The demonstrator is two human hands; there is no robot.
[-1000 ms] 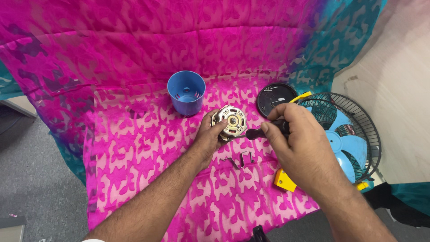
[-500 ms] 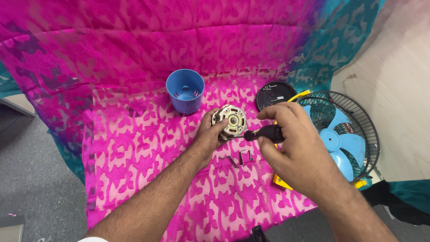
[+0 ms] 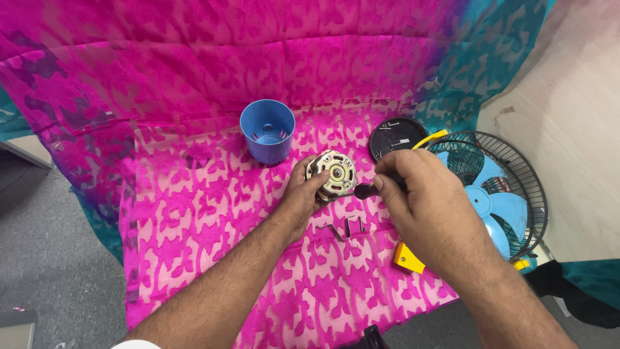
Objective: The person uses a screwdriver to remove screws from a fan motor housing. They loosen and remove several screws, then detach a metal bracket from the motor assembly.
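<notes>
My left hand (image 3: 302, 197) grips a small round electric motor (image 3: 333, 172) with metal casing and a central shaft, holding it up off the pink cloth. My right hand (image 3: 423, 197) is closed on a screwdriver with a dark handle (image 3: 365, 190); its thin tip points left at the lower edge of the motor. Two small bent metal brackets (image 3: 343, 229) lie on the cloth just below the hands.
A blue plastic cup-shaped housing (image 3: 267, 131) stands behind the motor. A black round cover (image 3: 394, 134) lies at the right, next to a wire fan guard with blue blades (image 3: 497, 194). A yellow part (image 3: 408, 259) lies near my right wrist. Pink patterned cloth (image 3: 194, 213) covers the surface.
My right hand has moved left and lower with the screwdriver, bringing its tip against the motor. The left hand keeps holding the motor in nearly the same place.
</notes>
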